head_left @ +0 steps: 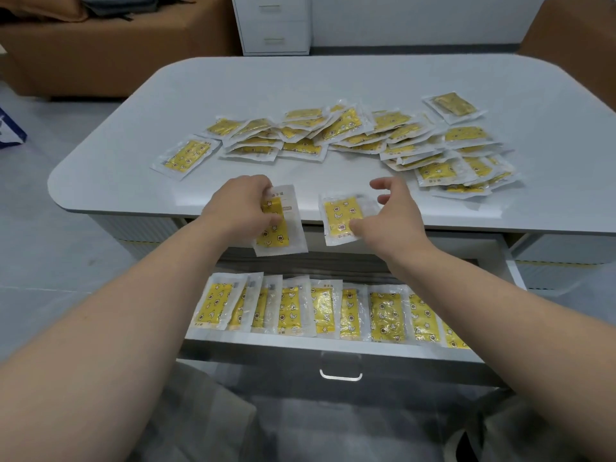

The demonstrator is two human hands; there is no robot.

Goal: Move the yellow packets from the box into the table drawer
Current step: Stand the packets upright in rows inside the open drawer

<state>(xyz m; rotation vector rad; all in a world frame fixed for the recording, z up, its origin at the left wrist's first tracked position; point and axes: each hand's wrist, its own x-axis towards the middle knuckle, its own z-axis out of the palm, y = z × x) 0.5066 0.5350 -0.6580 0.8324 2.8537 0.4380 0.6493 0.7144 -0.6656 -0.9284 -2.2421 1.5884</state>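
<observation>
**A pale surface (333,81) strewn with yellow packets (350,135), its drawer (333,349) open**

The surface is a grey-white table top with rounded corners, standing on a light floor. Behind it are a white cabinet (273,25) and, to the left, a brown sofa (100,51). A blue-and-white bag (10,128) shows at the left edge of the view.

The yellow packets lie in a loose, overlapping heap across the middle and right of the surface. Each is a clear sachet with a yellow patterned insert. One lone packet (186,156) lies flat just off the heap's left end, and a far packet (455,106) sits apart at the back right.

At the near edge, the left hand (238,208) grips a held packet (281,233), its fingers curled over the packet's left side. The lower end of this packet hangs past the edge, above the drawer. Just beside it, the right hand (395,211) has its fingers spread and loosely bent, with the thumb touching the lower right corner of a second packet (340,218). This one also juts over the edge. Whether any finger supports it from beneath cannot be told.

The drawer is pulled out below both hands. A row of packets (330,311) lies inside it side by side, overlapping, running from the left wall towards the right. A metal handle (340,375) sits on the drawer front.
</observation>
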